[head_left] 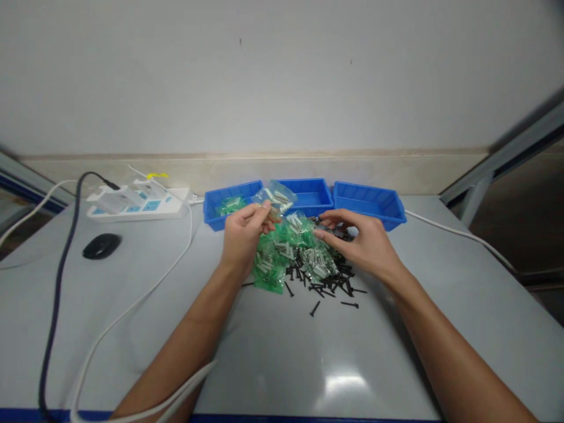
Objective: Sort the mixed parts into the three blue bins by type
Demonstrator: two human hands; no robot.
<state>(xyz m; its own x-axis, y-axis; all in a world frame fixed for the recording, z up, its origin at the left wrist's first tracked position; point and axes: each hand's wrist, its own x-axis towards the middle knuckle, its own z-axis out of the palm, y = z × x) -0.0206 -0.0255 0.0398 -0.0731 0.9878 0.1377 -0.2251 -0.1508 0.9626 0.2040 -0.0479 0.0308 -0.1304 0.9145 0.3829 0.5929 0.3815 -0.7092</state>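
Pinched in my left hand (249, 226) is a clear plastic bag (278, 195) with pale pieces inside, raised in front of the middle blue bin (311, 197). My right hand (359, 238) has its thumb and fingers apart at the right side of the pile, with nothing visible between them. Below my hands lie several green and clear bags (271, 264) of pale pieces, mixed with loose black screws (341, 279). More green bags (231, 204) are inside the left blue bin (211, 214).
The right blue bin (370, 202) stands against the wall behind my right hand. At the left are a white power strip (170, 207), a black mouse (101, 246), a dark cable (57, 294) and a white cable (145, 294). Another white cable (462, 233) runs right.
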